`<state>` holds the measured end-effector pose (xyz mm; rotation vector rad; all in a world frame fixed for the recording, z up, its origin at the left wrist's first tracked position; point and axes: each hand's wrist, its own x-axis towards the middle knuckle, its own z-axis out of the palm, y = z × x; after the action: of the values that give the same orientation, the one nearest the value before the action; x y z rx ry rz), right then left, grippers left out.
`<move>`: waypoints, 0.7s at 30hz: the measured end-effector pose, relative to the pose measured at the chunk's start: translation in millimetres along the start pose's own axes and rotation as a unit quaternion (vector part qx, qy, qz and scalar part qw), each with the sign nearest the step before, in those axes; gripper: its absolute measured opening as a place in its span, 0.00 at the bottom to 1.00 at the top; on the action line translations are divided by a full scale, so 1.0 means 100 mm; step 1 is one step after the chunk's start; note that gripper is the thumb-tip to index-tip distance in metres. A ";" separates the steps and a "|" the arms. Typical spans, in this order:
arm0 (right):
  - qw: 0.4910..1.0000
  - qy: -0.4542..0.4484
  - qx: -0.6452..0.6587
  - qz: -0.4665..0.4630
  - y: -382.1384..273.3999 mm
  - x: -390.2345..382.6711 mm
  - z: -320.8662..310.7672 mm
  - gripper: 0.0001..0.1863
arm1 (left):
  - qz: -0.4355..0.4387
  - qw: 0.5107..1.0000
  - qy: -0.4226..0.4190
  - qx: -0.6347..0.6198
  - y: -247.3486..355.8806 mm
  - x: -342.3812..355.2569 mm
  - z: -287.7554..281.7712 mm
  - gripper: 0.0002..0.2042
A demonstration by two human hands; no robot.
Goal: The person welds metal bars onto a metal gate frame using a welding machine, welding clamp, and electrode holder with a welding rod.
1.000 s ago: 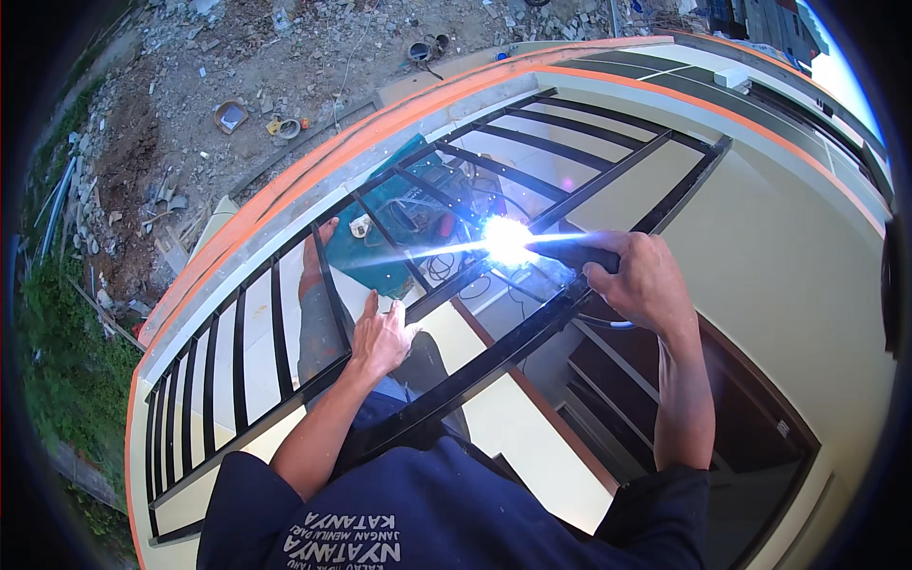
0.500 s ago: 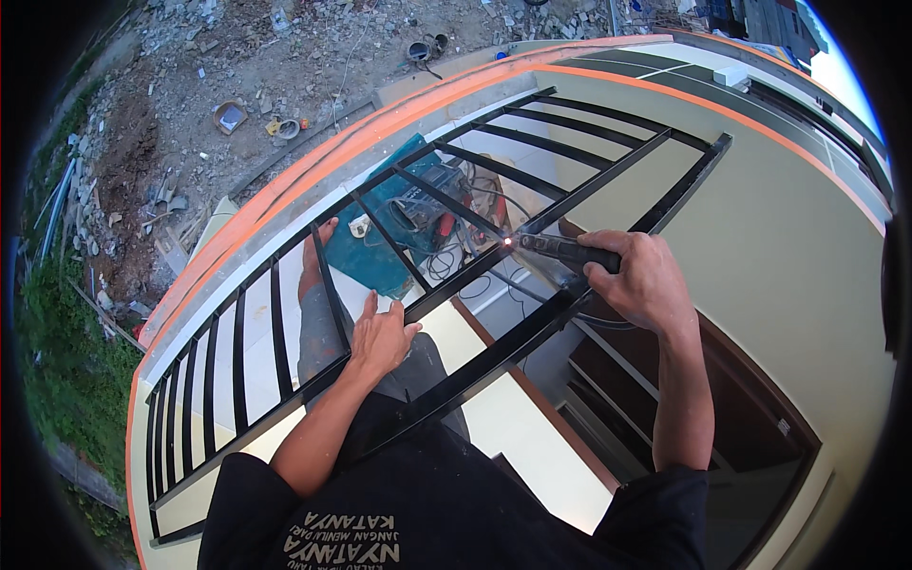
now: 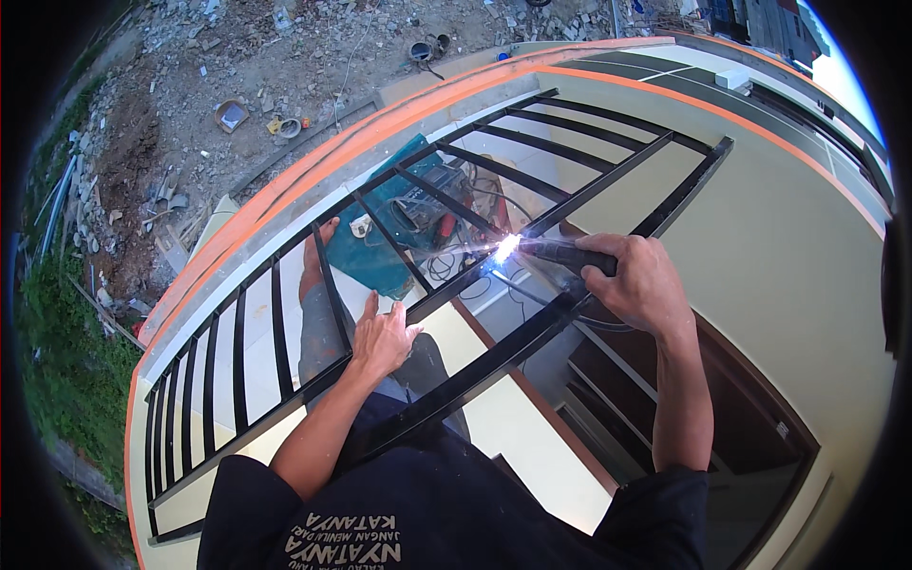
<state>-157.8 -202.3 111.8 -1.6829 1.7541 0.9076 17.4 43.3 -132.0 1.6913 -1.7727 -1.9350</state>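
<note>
A black metal railing frame (image 3: 446, 290) with many crossbars stretches diagonally in front of me. My right hand (image 3: 642, 283) is closed around the black handle of a welding torch (image 3: 568, 255), its tip at a joint on the frame's middle rail. A bright blue-white arc (image 3: 506, 249) glares there and hides the joint. My left hand (image 3: 382, 340) rests on the same rail, left of the arc, with fingers spread and the index finger stretched out. A dark cable hangs below my right hand.
Below the bars, a welding machine (image 3: 432, 195) and coiled cables (image 3: 446, 261) lie on or beside a teal sheet (image 3: 385, 271). My bare foot (image 3: 328, 231) is near it. An orange-edged parapet (image 3: 313, 142) borders rubble ground beyond. A dark brown door frame (image 3: 760, 389) stands at lower right.
The small orange glow at the torch tip has become a large, bright arc with light streaks. My hands and the frame have hardly moved.
</note>
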 end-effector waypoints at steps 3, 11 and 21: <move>1.000 -0.015 -0.006 0.012 -0.05 0.01 -0.03 0.20 | -0.004 1.000 -0.007 0.004 -0.02 0.00 0.02 0.25; 1.000 0.019 0.000 0.024 0.02 -0.03 -0.04 0.20 | -0.053 0.994 -0.092 0.010 0.03 0.02 -0.07 0.29; 1.000 0.004 -0.005 0.027 0.04 -0.03 -0.02 0.20 | -0.048 0.996 -0.077 -0.002 0.04 0.00 -0.08 0.27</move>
<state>-161.0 -202.0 115.6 -1.6545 1.8118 0.9353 19.9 36.6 -127.1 1.6988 -1.7650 -2.1618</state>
